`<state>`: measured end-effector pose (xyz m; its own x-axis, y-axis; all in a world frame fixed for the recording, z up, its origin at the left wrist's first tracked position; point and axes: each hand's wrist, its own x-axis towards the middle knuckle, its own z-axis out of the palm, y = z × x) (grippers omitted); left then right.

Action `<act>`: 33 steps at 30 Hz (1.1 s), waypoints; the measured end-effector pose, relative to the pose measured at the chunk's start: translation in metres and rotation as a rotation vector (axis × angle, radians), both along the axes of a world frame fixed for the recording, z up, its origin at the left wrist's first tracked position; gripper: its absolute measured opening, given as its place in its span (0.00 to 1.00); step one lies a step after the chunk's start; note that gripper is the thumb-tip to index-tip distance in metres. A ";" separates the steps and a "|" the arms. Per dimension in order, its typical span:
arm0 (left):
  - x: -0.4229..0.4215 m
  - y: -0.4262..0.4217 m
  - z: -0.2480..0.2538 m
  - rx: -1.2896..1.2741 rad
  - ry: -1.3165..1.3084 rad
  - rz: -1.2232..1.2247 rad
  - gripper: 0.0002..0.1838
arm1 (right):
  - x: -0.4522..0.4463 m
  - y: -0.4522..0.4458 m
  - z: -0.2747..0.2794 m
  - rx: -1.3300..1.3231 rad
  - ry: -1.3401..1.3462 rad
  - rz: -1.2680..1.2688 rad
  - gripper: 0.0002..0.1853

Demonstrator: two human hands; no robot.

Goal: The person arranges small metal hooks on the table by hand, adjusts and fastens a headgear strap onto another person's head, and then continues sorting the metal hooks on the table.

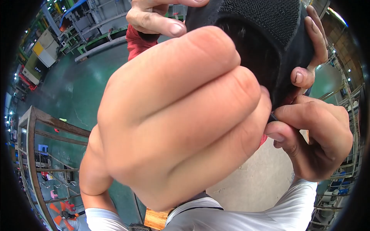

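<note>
My left hand [177, 115] fills the middle of the view very close to the camera, its fingers curled; what its fingertips hold, if anything, is hidden. A black piece with a ribbed, textured patch [262, 19] is behind and above it. My right hand [316, 131] pinches a small dark bit at the lower edge of this black piece between thumb and forefinger. Another person's hands hold the black piece from both sides, one at its upper left [154, 19] and one at its right [312, 54].
A red sleeve [138, 44] of the other person shows at upper left. A metal frame rack [32, 142] stands at left, with an orange fan [61, 217] low beside it. Machinery [100, 17] is at the back, beyond a green floor [81, 84].
</note>
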<state>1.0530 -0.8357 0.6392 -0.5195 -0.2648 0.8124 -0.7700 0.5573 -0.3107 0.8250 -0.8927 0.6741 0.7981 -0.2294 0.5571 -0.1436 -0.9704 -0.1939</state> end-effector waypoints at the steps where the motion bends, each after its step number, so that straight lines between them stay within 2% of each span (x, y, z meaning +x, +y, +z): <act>1: 0.000 0.006 0.007 0.063 -0.011 0.022 0.17 | 0.001 0.000 0.002 0.000 0.006 -0.003 0.17; 8: 0.025 -0.028 0.012 -0.015 -0.061 -0.296 0.19 | 0.003 0.001 0.016 -0.028 0.081 -0.046 0.16; 15: 0.021 -0.035 0.011 -0.027 -0.153 -0.331 0.20 | -0.005 -0.009 0.009 -0.050 0.034 -0.049 0.18; 33: 0.016 -0.041 0.000 -0.023 -0.197 -0.318 0.22 | -0.010 -0.033 -0.024 -0.086 -0.142 -0.098 0.15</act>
